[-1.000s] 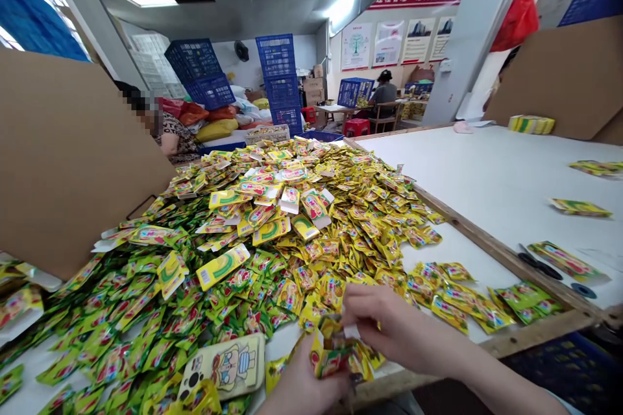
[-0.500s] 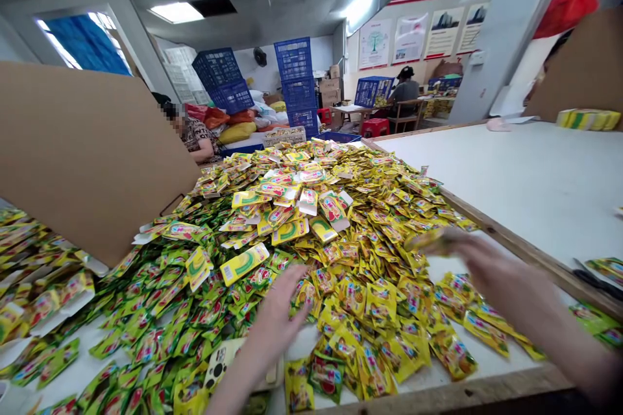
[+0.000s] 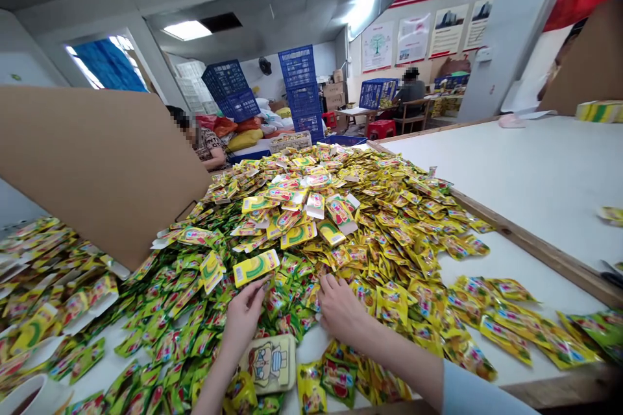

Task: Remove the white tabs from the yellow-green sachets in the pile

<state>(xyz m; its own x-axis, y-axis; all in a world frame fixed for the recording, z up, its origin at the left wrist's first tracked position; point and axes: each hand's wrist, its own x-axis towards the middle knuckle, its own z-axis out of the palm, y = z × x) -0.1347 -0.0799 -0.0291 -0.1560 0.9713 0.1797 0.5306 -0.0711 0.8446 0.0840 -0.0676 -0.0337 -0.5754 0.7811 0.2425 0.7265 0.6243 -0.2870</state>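
Observation:
My left hand (image 3: 244, 311) is at the near side of the heap, its thumb and fingers pinched together just below a yellow carton (image 3: 256, 267). Whatever sits in that pinch is too small to make out. To its right, my right hand (image 3: 342, 306) bends down into the packets with curled fingers; their tips are hidden. Between the hands lie small green sachets (image 3: 287, 298). Yellow sachets (image 3: 392, 301) spread out beyond my right hand. Beneath my left wrist is a flat cream case (image 3: 272, 363) with a cartoon drawing.
A large brown cardboard sheet (image 3: 102, 168) leans at the left, beside more cartons. A wooden rail (image 3: 525, 237) borders the table on the right. At the lower left stands a white cup (image 3: 34, 395). One person (image 3: 209, 142) sits behind the heap, another (image 3: 411, 94) farther back.
My right hand has come in from the right to the middle; the yellow item it carried no longer shows. My left hand has shifted left and its fingers have closed. The view has turned slightly.

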